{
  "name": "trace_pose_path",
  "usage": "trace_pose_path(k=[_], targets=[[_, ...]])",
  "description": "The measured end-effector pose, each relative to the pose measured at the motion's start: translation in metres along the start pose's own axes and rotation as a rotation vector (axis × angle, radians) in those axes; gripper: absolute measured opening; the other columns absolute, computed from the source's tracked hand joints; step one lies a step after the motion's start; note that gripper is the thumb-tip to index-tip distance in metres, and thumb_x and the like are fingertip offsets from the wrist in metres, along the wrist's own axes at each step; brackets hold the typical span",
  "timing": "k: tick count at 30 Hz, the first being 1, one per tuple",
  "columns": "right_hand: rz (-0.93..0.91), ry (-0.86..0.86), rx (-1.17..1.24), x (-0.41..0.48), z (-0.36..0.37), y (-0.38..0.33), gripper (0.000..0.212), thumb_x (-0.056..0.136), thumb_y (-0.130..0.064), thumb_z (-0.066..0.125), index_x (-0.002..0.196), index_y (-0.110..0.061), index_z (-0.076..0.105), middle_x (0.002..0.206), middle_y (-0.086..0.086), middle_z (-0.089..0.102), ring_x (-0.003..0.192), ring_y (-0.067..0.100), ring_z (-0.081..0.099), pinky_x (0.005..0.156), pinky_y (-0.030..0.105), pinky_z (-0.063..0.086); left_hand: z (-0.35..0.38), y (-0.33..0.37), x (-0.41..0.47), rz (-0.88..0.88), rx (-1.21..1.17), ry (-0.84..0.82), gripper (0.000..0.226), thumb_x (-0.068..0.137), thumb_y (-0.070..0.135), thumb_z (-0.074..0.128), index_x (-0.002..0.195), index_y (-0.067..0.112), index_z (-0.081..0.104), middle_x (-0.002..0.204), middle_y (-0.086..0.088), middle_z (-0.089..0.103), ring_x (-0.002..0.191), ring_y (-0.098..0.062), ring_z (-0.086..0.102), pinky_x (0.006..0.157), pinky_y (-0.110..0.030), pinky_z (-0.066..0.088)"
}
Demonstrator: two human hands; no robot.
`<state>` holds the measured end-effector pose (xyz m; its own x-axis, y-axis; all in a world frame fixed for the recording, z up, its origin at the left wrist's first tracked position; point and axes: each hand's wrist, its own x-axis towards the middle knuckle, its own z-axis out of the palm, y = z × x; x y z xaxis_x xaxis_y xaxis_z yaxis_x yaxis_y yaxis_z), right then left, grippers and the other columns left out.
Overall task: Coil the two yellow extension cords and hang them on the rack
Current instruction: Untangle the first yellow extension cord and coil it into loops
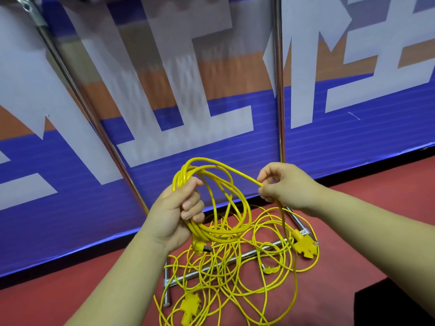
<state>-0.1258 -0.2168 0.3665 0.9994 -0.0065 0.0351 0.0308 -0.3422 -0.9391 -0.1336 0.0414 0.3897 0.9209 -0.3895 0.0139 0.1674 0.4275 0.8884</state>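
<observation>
Left hand (174, 215) fisted; right hand (286, 184) fingers (268, 173) pinching; forearms extended.

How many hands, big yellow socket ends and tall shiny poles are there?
Hands: 2 (left hand, right hand, both holding yellow cord)
Yellow socket ends: 2
Tall shiny poles: 2
Total: 6

- Hands: two – left hand (174, 215), right hand (282, 187).
- Cord coil (181, 176): one, in the left fingers.
- Socket blocks: two, below the fingers – near socket block (189, 307), far socket block (303, 245).
</observation>
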Motion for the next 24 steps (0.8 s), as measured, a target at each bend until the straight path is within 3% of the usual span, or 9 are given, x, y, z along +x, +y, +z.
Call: trace_pose_path(k=[4, 7, 10, 13, 16, 19, 21, 22, 24], targets=[[0.044, -0.021, 0.031, -0.005, -0.006, -0.005, 0.016, 0.083, 0.003, 0.073, 0.095, -0.005, 0.066, 0.077, 0.011, 0.07, 0.063, 0.018, 0.066, 0.059, 0.029, 0.055, 0.003, -0.004, 0.003, -0.015, 0.065, 0.155, 0.016, 0.085, 0.028, 0.063, 0.08, 0.014, 0.066, 0.047, 0.006, 0.031, 0.036, -0.004, 0.029, 0.04, -0.019, 0.034], [0.038, -0.009, -0.004, -0.007, -0.008, -0.009, 0.017, 0.079, -0.003, 0.08, 0.09, -0.011, 0.07, 0.073, 0.004, 0.069, 0.055, 0.01, 0.06, 0.056, 0.029, 0.049, 0.004, -0.015, 0.005, -0.061, 0.284, 0.244, 0.012, 0.085, 0.022, 0.069, 0.088, 0.014, 0.06, 0.051, 0.003, 0.035, 0.039, -0.008, 0.032, 0.043, -0.022, 0.036], [0.056, -0.031, 0.078, -0.009, -0.006, -0.014, 0.017, 0.079, -0.003, 0.08, 0.09, -0.011, 0.071, 0.074, 0.004, 0.069, 0.059, 0.012, 0.062, 0.059, 0.03, 0.053, 0.004, -0.032, 0.007, -0.12, 0.446, 0.301, 0.007, 0.087, 0.016, 0.073, 0.091, 0.012, 0.069, 0.061, -0.002, 0.049, 0.04, -0.01, 0.036, 0.045, -0.024, 0.038], [0.085, -0.061, 0.274, -0.012, -0.002, -0.02, 0.019, 0.08, -0.002, 0.08, 0.091, -0.013, 0.07, 0.08, 0.005, 0.066, 0.065, 0.014, 0.064, 0.06, 0.027, 0.053, 0.01, -0.049, 0.008, -0.177, 0.468, 0.249, 0.011, 0.083, 0.016, 0.078, 0.094, 0.014, 0.077, 0.078, -0.014, 0.06, 0.041, -0.012, 0.037, 0.045, -0.024, 0.036], [0.111, -0.041, 0.432, -0.014, -0.001, -0.025, 0.019, 0.082, -0.003, 0.078, 0.093, -0.016, 0.07, 0.084, 0.002, 0.066, 0.068, 0.007, 0.067, 0.057, 0.021, 0.053, 0.022, -0.06, 0.006, -0.215, 0.495, 0.155, 0.032, 0.069, 0.026, 0.083, 0.1, 0.02, 0.078, 0.083, -0.028, 0.062, 0.04, -0.012, 0.037, 0.045, -0.023, 0.034], [0.144, -0.039, 0.554, -0.014, 0.002, -0.029, 0.02, 0.083, -0.002, 0.076, 0.097, -0.015, 0.069, 0.088, 0.004, 0.067, 0.068, 0.004, 0.068, 0.058, 0.022, 0.054, 0.036, -0.069, 0.005, -0.243, 0.536, 0.058, 0.043, 0.067, 0.028, 0.079, 0.109, 0.02, 0.074, 0.054, 0.0, 0.055, 0.039, -0.01, 0.037, 0.044, -0.023, 0.035], [0.156, -0.023, 0.604, -0.014, 0.004, -0.029, 0.022, 0.083, -0.002, 0.076, 0.099, -0.014, 0.069, 0.089, 0.004, 0.068, 0.069, 0.006, 0.068, 0.06, 0.024, 0.055, 0.042, -0.074, 0.005, -0.25, 0.554, 0.009, 0.036, 0.07, 0.028, 0.078, 0.105, 0.02, 0.074, 0.048, 0.004, 0.05, 0.038, -0.009, 0.038, 0.044, -0.022, 0.035], [0.158, -0.012, 0.629, -0.014, 0.004, -0.029, 0.022, 0.083, -0.003, 0.076, 0.101, -0.014, 0.069, 0.089, 0.004, 0.07, 0.071, 0.007, 0.069, 0.061, 0.024, 0.055, 0.044, -0.077, 0.005, -0.248, 0.566, -0.014, 0.032, 0.07, 0.028, 0.078, 0.101, 0.02, 0.076, 0.051, 0.0, 0.055, 0.038, -0.009, 0.038, 0.044, -0.022, 0.035], [0.153, 0.013, 0.671, -0.014, 0.002, -0.03, 0.022, 0.083, -0.004, 0.076, 0.102, -0.014, 0.07, 0.091, 0.004, 0.072, 0.075, 0.009, 0.069, 0.061, 0.023, 0.055, 0.047, -0.082, 0.005, -0.252, 0.603, -0.053, 0.028, 0.071, 0.032, 0.082, 0.098, 0.024, 0.078, 0.077, -0.019, 0.069, 0.04, -0.01, 0.039, 0.044, -0.022, 0.036]])
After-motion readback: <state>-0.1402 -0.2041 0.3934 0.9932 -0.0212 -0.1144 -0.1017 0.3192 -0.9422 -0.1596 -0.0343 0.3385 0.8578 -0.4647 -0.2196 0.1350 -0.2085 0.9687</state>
